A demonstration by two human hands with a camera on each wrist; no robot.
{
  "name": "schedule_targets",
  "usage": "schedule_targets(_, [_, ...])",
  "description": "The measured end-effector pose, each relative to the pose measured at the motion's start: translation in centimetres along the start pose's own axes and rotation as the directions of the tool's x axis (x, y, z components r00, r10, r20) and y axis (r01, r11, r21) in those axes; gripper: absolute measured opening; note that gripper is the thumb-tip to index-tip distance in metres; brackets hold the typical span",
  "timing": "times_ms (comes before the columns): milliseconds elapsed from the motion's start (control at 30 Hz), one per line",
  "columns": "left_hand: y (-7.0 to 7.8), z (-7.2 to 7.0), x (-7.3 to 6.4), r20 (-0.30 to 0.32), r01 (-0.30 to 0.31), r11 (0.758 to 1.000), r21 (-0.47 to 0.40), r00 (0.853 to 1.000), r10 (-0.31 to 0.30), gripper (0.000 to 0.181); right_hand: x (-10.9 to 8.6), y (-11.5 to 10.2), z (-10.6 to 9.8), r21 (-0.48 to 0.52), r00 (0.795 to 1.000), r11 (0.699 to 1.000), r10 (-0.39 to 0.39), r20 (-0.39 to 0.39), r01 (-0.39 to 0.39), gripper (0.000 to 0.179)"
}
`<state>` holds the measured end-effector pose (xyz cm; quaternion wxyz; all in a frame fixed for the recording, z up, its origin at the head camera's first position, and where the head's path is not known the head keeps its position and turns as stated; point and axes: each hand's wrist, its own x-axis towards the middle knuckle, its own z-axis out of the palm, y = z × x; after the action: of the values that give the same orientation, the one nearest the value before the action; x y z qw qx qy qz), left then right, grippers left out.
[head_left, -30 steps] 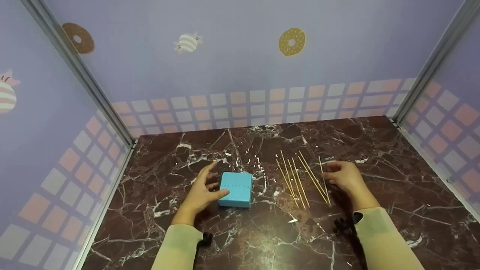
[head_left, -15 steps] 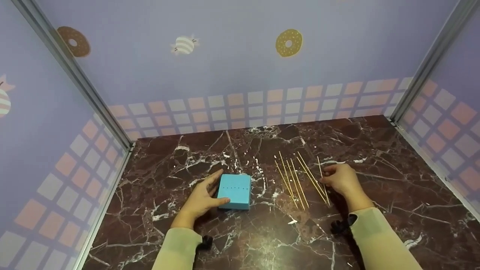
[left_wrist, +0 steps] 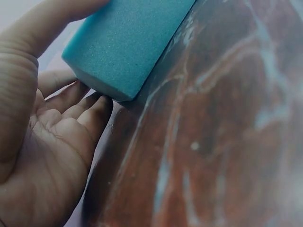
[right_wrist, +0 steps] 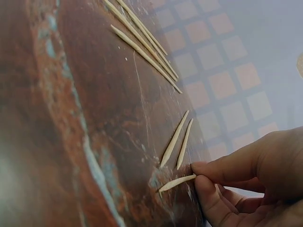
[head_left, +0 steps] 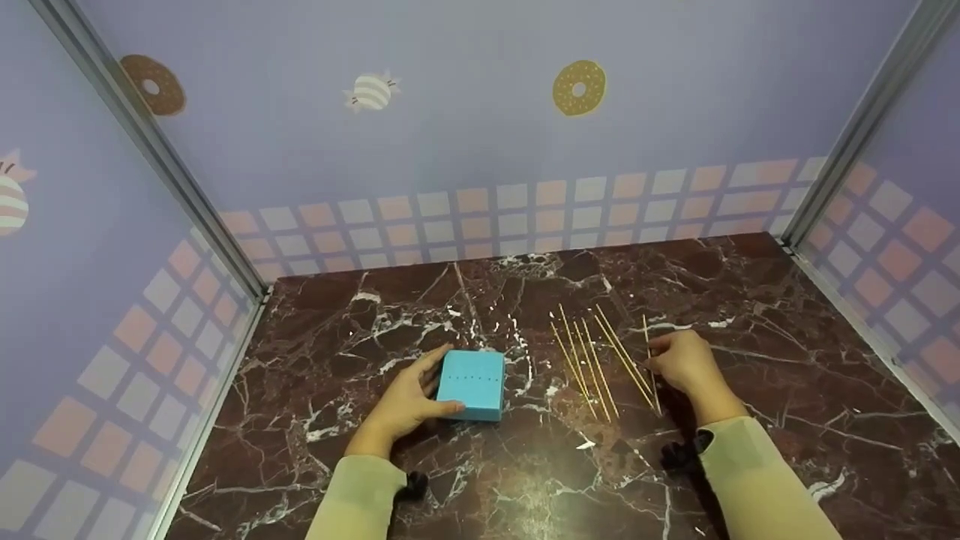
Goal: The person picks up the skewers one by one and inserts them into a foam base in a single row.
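A light blue foam block [head_left: 472, 371] with a row of small holes across its top lies on the table. My left hand [head_left: 403, 403] holds its left side, thumb at the near edge and index finger at the far corner. In the left wrist view the other fingers reach to the lower edge of the block [left_wrist: 128, 42]. To the right, my right hand [head_left: 684, 364] pinches a thin wooden skewer [right_wrist: 176, 183] between thumb and index finger. The skewer's near end points down toward the table. Several more skewers [head_left: 598, 364] lie between the hands.
The dark red marbled table [head_left: 540, 480] has white veins and small pale flecks. Lilac walls with a checkered band [head_left: 512, 217] close it in at the back and both sides, with metal posts [head_left: 150, 150] at the corners.
My left hand has closed in on the foam block, its thumb and index finger now against it. My right fingers have settled on the rightmost skewer, whose far end has shifted slightly right.
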<state>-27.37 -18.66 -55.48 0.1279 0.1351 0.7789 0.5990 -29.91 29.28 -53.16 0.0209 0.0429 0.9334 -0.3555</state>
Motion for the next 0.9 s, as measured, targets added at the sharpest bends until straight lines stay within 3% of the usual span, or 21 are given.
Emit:
schedule_targets(267, [-0.47, 0.42, 0.12, -0.078, -0.02, 0.999, 0.049, 0.997, 0.024, 0.116, -0.22, -0.37, 0.25, -0.023, 1.0, 1.0, -0.003, -0.02, 0.003, 0.042])
schedule_targets(467, [-0.47, 0.48, 0.12, -0.103, -0.03, 0.997, 0.071, 0.994, 0.037, 0.115, -0.14, -0.24, 0.1, -0.043, 0.999, 0.999, -0.027, -0.042, 0.025, 0.041])
schedule_targets(700, [-0.25, 0.58, 0.14, -0.111, -0.018, 0.993, 0.113, 0.993, 0.03, 0.114, -0.26, -0.14, -0.14, -0.152, 0.998, 0.988, -0.002, -0.058, -0.007, 0.019])
schedule_targets(900, [-0.27, 0.6, 0.0, -0.123, -0.02, 0.989, 0.147, 0.992, 0.038, 0.113, -0.72, -0.68, -0.6, -0.173, 0.999, 0.985, -0.008, -0.038, 0.002, 0.015])
